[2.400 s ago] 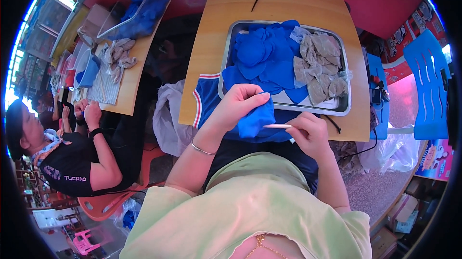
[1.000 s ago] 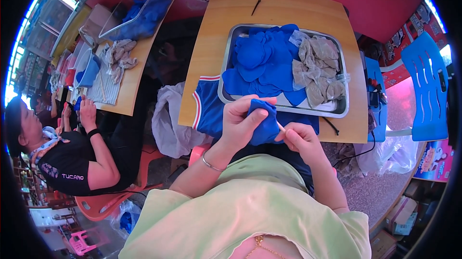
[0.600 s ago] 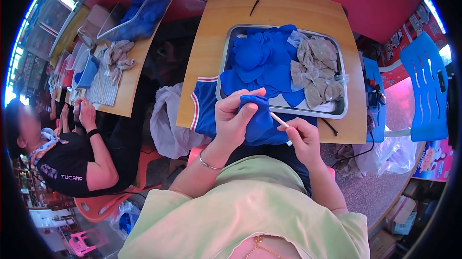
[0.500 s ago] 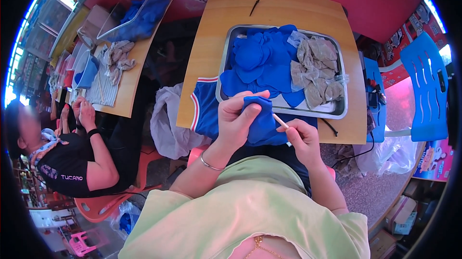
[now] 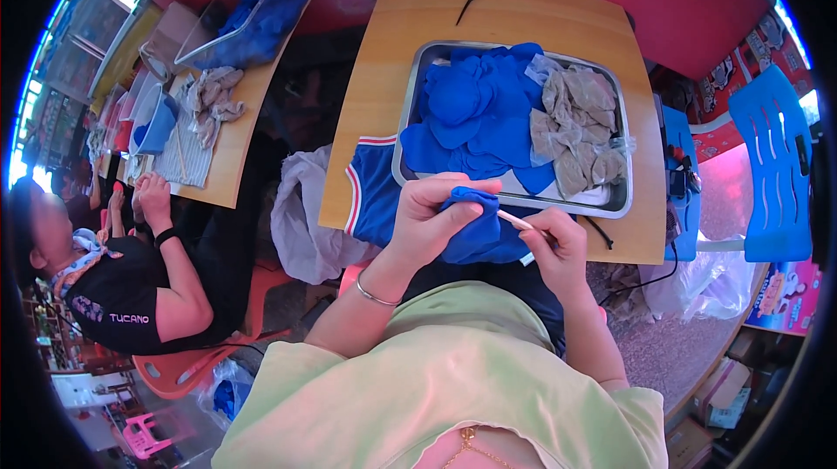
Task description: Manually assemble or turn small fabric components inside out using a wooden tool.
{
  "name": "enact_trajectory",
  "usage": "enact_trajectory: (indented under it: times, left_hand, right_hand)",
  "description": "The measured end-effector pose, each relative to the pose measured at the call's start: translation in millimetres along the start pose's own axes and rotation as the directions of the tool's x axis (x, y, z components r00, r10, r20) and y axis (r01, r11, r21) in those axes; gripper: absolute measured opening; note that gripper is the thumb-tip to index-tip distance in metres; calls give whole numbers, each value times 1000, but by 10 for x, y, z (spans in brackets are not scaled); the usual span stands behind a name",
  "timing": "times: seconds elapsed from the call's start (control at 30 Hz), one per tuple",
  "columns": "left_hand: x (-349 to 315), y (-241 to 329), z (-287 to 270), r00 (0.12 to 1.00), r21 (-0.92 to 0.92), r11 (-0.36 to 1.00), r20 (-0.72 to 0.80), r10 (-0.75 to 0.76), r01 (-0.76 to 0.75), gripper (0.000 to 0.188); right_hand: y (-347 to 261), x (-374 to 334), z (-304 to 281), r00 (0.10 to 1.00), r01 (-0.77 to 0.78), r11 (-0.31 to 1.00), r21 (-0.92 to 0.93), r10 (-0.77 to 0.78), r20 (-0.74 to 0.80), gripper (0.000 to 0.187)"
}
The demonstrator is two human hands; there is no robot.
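Note:
Just in front of the tray's near edge, my left hand [image 5: 427, 218] is closed around a blue piece of fabric [image 5: 478, 225], pinched between thumb and fingers. My right hand [image 5: 562, 253] grips a thin pale stick [image 5: 513, 220], its far end against or inside the blue fabric; the tip is hidden. A metal tray [image 5: 622, 133] on the table holds a heap of flat, rounded blue fabric pieces [image 5: 475, 107]. At the tray's right side lie crumpled beige fabric pieces [image 5: 582, 107] with clear plastic. Beneath my hands, at the table's near edge, spreads a blue garment [image 5: 373, 183] with red-and-white trim.
A wooden table [image 5: 514, 11] bears the tray and a thin black strip [image 5: 466, 9]. At left, a co-worker [image 5: 131, 295] sits by another table [image 5: 237, 155] with cloths and a blue container [image 5: 159, 131]. A blue chair [image 5: 772, 164] stands at right.
The blue fabric is bunched shorter and lower around the stick's end. My left fingers have shifted their grip, and my right hand has moved slightly right with the stick.

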State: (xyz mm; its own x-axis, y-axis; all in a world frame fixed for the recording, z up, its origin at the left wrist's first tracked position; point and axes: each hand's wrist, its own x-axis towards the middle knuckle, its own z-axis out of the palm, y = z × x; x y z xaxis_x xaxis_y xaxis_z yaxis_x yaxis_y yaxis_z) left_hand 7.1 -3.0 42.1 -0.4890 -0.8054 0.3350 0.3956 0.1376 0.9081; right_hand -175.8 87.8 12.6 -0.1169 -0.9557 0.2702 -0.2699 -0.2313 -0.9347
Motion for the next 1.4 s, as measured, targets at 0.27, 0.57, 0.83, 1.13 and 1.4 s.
enact_trajectory:
  times: [0.27,0.57,0.83,1.13,1.4]
  left_hand:
    - [-7,-88,21,992,46,998,117,44,-50,17]
    - [16,-16,19,1000,-37,999,20,6,-5,18]
    - [11,-17,80,991,32,999,128,32,-37,18]
    - [2,-138,28,997,-37,997,-3,74,-74,16]
    - [92,2,-174,998,46,997,16,62,-63,23]
  right_hand:
    - [-13,-55,-99,889,-406,866,293,300,346,11]
    - [7,2,2,996,92,990,-111,-93,-2,15]
    - [-107,-36,-68,981,-140,980,141,118,151,14]
    - [-116,-23,5,964,-239,954,179,210,164,18]
    - [-39,-25,-23,999,-31,996,-89,27,-47,11]
